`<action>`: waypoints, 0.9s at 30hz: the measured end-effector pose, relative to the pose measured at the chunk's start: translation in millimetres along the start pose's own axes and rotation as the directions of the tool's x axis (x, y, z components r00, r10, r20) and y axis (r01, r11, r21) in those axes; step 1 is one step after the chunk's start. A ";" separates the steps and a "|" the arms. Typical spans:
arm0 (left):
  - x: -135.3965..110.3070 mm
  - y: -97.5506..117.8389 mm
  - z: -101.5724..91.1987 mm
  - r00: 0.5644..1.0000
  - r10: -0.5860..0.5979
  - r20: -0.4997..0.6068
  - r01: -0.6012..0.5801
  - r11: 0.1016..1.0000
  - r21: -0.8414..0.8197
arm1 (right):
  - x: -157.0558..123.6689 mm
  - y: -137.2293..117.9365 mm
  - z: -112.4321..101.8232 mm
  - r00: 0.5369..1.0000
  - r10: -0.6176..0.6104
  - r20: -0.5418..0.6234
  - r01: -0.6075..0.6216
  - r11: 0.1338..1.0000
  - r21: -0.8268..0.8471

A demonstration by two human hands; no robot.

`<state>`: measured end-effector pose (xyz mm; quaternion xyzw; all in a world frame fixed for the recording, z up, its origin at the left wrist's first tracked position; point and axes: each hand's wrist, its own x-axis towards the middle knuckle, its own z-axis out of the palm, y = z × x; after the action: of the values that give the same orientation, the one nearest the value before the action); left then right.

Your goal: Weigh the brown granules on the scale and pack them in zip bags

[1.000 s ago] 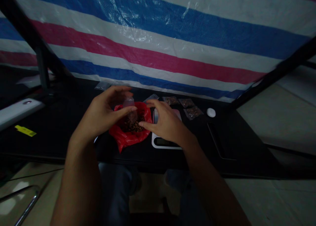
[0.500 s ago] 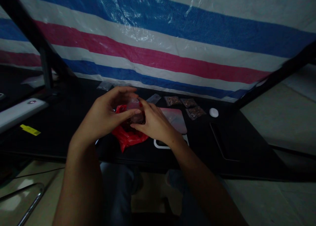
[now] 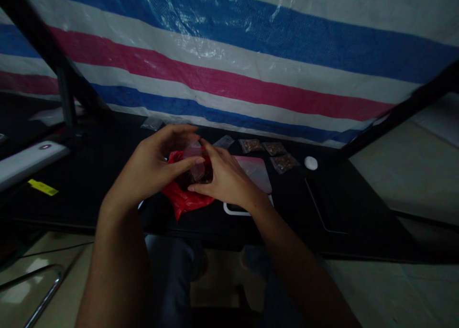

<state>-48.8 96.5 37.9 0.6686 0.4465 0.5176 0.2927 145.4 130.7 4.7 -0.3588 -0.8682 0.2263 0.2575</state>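
Observation:
A small clear plastic pouch (image 3: 194,152) is pinched between my left hand (image 3: 154,163) and my right hand (image 3: 224,175), held just above an open red plastic bag (image 3: 184,197) of brown seeds on the black table (image 3: 107,175). Fingers of both hands are closed on the pouch's edges. A white digital scale (image 3: 256,175) lies right behind my right hand.
Three filled seed pouches (image 3: 272,148) lie in a row beyond the scale, with empty clear pouches (image 3: 223,141) nearby. A white round cap (image 3: 311,163) sits to the right. A striped tarp (image 3: 251,55) hangs behind. A yellow tag (image 3: 42,187) lies at left.
My right hand moved left from over the scale to the pouch and took hold of it alongside my left hand. The scale's top is now uncovered.

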 end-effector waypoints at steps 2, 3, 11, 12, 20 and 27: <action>0.0 -1.4 -0.4 1.000 0.019 -0.025 -0.019 1.000 -0.001 | -1.6 0.9 -6.4 0.999 -0.014 -0.033 0.014 1.000 0.005; 0.2 -2.6 -0.6 0.999 0.032 -0.042 -0.033 0.999 -0.005 | -2.7 1.8 -12.1 0.998 -0.020 -0.058 0.021 1.000 0.013; 15.1 -15.5 16.3 0.914 0.153 -0.376 -0.160 0.987 0.011 | -28.0 49.2 -99.8 0.895 0.227 -0.385 -0.255 0.967 -0.023; 19.2 -18.3 21.8 0.896 0.151 -0.417 -0.169 0.986 -0.006 | -34.0 61.3 -108.7 0.873 0.288 -0.393 -0.335 0.941 -0.054; 41.3 -42.8 73.5 0.953 0.069 -0.297 -0.089 0.994 -0.057 | -69.0 129.6 -116.8 0.758 0.620 -0.202 -0.643 0.660 -0.389; 29.9 -31.9 74.6 0.975 0.019 -0.221 0.020 0.985 0.174 | -70.3 137.0 -107.9 0.717 0.643 -0.269 -0.679 0.558 -0.477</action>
<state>14.9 142.4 1.7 0.6296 0.5203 0.5478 0.1811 323.4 189.0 -11.9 -0.7220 -0.6874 0.0384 0.0682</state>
